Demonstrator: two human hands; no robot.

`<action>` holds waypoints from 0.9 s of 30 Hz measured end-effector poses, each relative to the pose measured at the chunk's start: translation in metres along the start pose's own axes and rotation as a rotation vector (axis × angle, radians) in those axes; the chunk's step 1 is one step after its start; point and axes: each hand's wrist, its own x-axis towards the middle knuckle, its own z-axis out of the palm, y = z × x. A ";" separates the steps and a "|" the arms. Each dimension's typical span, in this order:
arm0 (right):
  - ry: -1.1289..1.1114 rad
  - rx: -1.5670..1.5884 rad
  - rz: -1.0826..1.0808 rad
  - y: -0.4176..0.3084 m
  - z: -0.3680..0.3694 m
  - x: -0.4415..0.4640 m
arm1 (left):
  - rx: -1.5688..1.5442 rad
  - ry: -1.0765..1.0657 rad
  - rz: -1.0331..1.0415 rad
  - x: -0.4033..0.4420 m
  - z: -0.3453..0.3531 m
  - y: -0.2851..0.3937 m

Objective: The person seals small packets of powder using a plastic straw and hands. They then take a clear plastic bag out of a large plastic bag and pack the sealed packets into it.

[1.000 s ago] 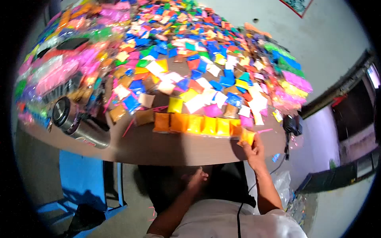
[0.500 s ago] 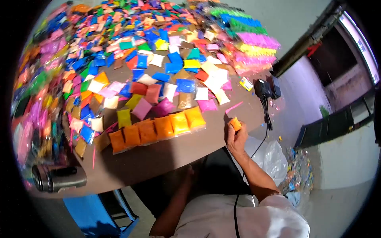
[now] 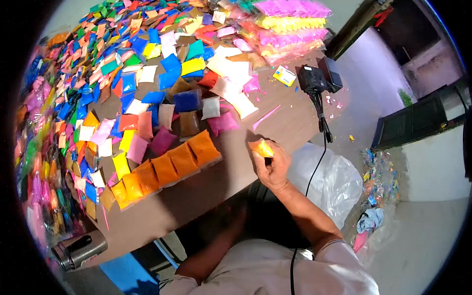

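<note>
My right hand [image 3: 273, 166] grips a small orange packet [image 3: 261, 148] between thumb and fingers, just over the table's front edge. To its left, a joined row of orange packets [image 3: 164, 169] lies slantwise on the brown table [image 3: 196, 206]. My left hand [image 3: 235, 212] is low below the table edge, dark and blurred, so its fingers cannot be made out. Beyond the row lie loose packets, among them a magenta one [image 3: 223, 123], a brown one [image 3: 189, 124] and a dark blue one [image 3: 187, 100].
A steel flask [image 3: 79, 250] lies at the near left corner. At the right edge sit black power adapters [image 3: 319, 78] with a cable, and a yellow card [image 3: 284, 75]. Stacked pink and yellow packets [image 3: 292, 24] stand behind. Clear plastic bags [image 3: 329, 182] hang below right.
The view has turned to the right, shifting the table and row leftward and tilting them. My right hand has left the row's end with the orange packet still held.
</note>
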 end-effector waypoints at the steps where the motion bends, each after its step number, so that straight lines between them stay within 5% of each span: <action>1: -0.003 0.022 0.007 0.003 0.000 0.000 | -0.006 0.016 -0.016 0.002 0.002 0.004; 10: -0.137 0.202 0.259 0.007 -0.013 0.006 | -0.103 0.294 -0.227 0.006 0.021 0.028; 15: -0.297 0.386 0.211 0.006 -0.026 0.013 | -0.375 0.303 -0.341 -0.002 0.007 0.065; 16: -0.333 0.458 0.222 0.004 -0.028 0.014 | -0.598 0.271 -0.119 -0.013 0.012 0.079; 22: -0.685 0.815 0.297 -0.003 -0.032 -0.001 | -0.932 0.241 0.066 -0.036 0.010 0.114; 25: -0.769 0.788 0.044 -0.001 -0.032 0.001 | -0.950 0.152 0.168 -0.047 0.007 0.127; 27: -0.820 0.924 0.133 -0.004 -0.034 -0.002 | -0.995 0.120 0.128 -0.056 0.006 0.133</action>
